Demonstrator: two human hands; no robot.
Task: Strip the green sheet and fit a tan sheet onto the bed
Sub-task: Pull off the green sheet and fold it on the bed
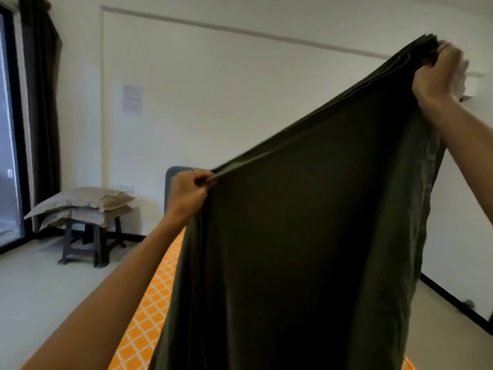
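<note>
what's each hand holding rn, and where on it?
Both hold the green sheet by its top edge: the left hand pinches the lower end of the hem, and the right hand grips the bunched, raised end.

A white wall [240,89] is standing behind the hands. Left of the left hand, a dark stool [88,244] is carrying tan pillows [82,206], beside a window [8,156] with a dark curtain [40,102].
</note>
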